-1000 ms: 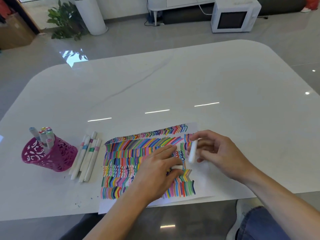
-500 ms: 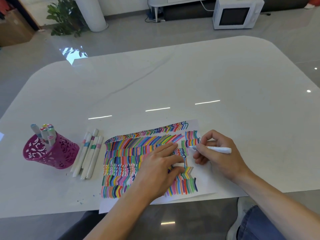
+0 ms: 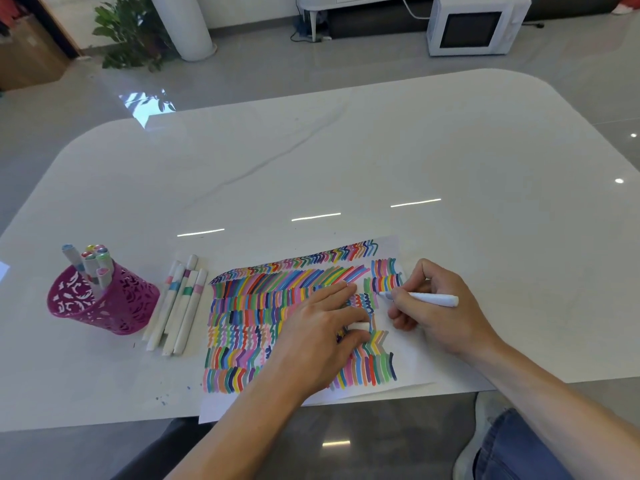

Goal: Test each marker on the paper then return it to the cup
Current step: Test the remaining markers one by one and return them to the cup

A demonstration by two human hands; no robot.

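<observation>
While your right hand (image 3: pixel 438 308) grips a white marker (image 3: pixel 427 299) like a pen, its tip touches the paper (image 3: pixel 412 370) at the right end of the coloured strokes, and the barrel points out to your right. Your left hand (image 3: pixel 317 336) lies palm down on the sheet, fingers stretched over the stripes, with a small white cap (image 3: pixel 358 326) pinched between thumb and forefinger. The sheet lies at the near edge of the white table (image 3: pixel 346 150). To your left stands the pink cut-out cup (image 3: pixel 104 308), holding several capped markers (image 3: pixel 92 263) upright. Four more markers (image 3: pixel 178 306) lie side by side between the cup and the paper, just beside the cup.
</observation>
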